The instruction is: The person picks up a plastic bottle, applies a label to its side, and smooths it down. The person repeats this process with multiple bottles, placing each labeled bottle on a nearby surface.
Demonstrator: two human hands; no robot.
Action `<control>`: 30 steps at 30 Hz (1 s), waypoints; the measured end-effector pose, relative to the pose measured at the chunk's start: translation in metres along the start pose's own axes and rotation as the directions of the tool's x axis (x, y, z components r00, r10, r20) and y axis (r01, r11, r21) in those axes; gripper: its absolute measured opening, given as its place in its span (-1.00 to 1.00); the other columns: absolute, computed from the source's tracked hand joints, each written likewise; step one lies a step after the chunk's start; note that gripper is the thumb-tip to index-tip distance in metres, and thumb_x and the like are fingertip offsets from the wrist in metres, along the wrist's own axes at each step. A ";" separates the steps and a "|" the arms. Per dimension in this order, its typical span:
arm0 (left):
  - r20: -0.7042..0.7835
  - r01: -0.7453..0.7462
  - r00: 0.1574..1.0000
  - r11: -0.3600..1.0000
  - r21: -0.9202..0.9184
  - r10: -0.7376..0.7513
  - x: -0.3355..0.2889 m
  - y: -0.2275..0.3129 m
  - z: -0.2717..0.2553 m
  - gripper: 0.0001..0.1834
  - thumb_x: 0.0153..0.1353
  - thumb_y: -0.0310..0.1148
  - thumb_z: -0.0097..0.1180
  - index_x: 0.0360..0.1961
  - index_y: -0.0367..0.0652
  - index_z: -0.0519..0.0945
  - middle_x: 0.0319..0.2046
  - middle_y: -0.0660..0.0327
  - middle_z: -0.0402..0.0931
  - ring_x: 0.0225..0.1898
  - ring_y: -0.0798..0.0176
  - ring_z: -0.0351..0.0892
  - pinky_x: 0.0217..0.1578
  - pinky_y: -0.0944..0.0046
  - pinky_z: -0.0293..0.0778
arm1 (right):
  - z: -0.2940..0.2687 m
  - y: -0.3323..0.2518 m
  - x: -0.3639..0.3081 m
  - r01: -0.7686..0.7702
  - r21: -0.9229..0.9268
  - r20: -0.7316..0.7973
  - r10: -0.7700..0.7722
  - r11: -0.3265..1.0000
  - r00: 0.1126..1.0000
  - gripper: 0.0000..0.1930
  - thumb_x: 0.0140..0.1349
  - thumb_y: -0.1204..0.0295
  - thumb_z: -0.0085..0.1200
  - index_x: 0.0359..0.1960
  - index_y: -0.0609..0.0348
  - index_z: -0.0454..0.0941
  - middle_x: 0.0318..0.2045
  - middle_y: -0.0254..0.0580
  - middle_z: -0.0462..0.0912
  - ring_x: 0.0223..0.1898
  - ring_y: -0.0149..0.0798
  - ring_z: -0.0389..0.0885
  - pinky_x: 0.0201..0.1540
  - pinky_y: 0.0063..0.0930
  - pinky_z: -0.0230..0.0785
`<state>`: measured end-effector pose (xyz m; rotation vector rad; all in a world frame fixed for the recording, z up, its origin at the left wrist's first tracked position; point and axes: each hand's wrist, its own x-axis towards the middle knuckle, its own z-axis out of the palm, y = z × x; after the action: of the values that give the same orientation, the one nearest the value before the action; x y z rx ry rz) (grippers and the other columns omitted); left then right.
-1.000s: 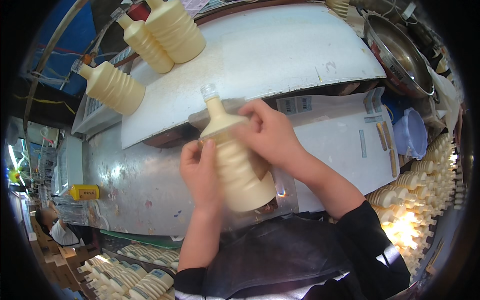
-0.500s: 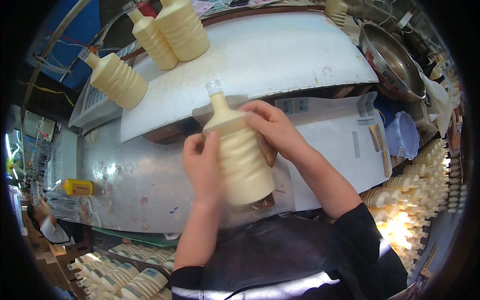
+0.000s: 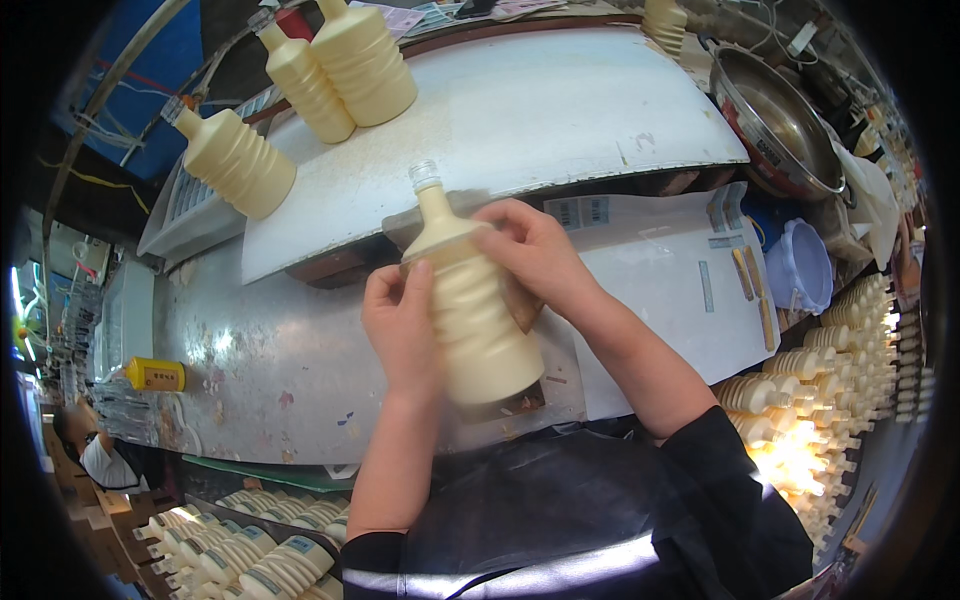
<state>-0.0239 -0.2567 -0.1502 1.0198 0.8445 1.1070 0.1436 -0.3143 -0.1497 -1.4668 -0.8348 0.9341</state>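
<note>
A cream ribbed bottle (image 3: 480, 330) with a clear threaded neck lies tilted before me on a dark brown support (image 3: 524, 306), which shows past its right side. A thin greyish strip (image 3: 447, 247) runs across the bottle's shoulder between my hands. My left hand (image 3: 402, 320) is closed at the left side of the shoulder, its thumb against the bottle near one end of the strip. On the right side my right hand (image 3: 525, 245) pinches near the strip's other end, fingers bent. The fingertips partly hide the strip's ends.
Three cream bottles stand on a white board (image 3: 560, 100) at the back left. On the right, label strips (image 3: 706, 287) lie on a white sheet (image 3: 650, 340), beside a pale blue bucket (image 3: 800, 265) and a metal pan (image 3: 780, 120). A yellow bottle (image 3: 157, 374) lies left. Many bottles (image 3: 785, 385) are stacked right.
The view has shifted slightly. Both hands keep nearly the same places at the bottle's shoulder, and the bottle stays where it was.
</note>
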 end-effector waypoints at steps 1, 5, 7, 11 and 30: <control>0.001 0.002 1.000 1.000 -0.001 -0.002 0.000 0.000 0.000 -0.86 0.34 -0.46 0.32 -0.31 -0.17 0.56 -0.33 0.34 0.59 -0.31 0.48 0.49 -0.18 0.42 0.48 | 0.000 0.000 0.000 -0.002 0.005 -0.002 0.002 1.000 1.000 -0.70 0.40 0.32 0.22 0.05 0.23 0.61 -0.31 -0.31 0.70 -0.27 -0.54 0.60 -0.18 -0.59 0.45; 0.005 0.001 1.000 1.000 -0.011 -0.001 0.000 0.001 0.001 -0.86 0.34 -0.46 0.32 -0.30 -0.17 0.56 -0.33 0.34 0.59 -0.31 0.48 0.49 -0.18 0.42 0.48 | 0.001 -0.001 0.000 -0.008 0.028 0.001 0.008 1.000 1.000 -0.70 0.40 0.32 0.23 0.05 0.23 0.61 -0.32 -0.32 0.70 -0.27 -0.55 0.59 -0.19 -0.61 0.45; 0.004 0.005 1.000 1.000 -0.010 -0.005 0.000 0.000 0.001 -0.86 0.34 -0.46 0.32 -0.30 -0.17 0.56 -0.33 0.34 0.59 -0.31 0.49 0.49 -0.18 0.42 0.47 | 0.000 -0.002 0.000 -0.007 0.033 0.005 0.007 0.999 1.000 -0.70 0.40 0.32 0.22 0.04 0.23 0.61 -0.32 -0.33 0.70 -0.28 -0.55 0.59 -0.19 -0.61 0.44; 0.006 0.011 1.000 1.000 -0.028 -0.011 0.000 0.000 0.001 -0.86 0.34 -0.47 0.32 -0.30 -0.17 0.57 -0.32 0.34 0.59 -0.30 0.48 0.49 -0.18 0.42 0.48 | -0.001 -0.002 -0.001 -0.008 0.031 0.009 0.008 0.999 1.000 -0.71 0.40 0.32 0.22 0.04 0.22 0.61 -0.32 -0.33 0.70 -0.28 -0.56 0.59 -0.20 -0.62 0.44; 0.153 -0.008 0.988 0.989 0.151 -0.015 0.010 0.006 -0.002 -0.55 0.58 -0.03 -0.11 0.20 -0.16 0.48 -0.05 0.30 0.48 -0.05 0.38 0.48 0.04 0.30 0.45 | -0.010 0.009 0.004 -0.016 0.205 0.108 -0.006 0.979 0.994 -0.69 0.47 0.32 0.08 0.10 0.25 0.62 -0.11 -0.31 0.71 -0.08 -0.48 0.63 0.02 -0.54 0.49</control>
<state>-0.0254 -0.2459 -0.1462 1.2134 0.8139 0.9590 0.1540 -0.3159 -0.1585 -1.2495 -0.7882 1.0783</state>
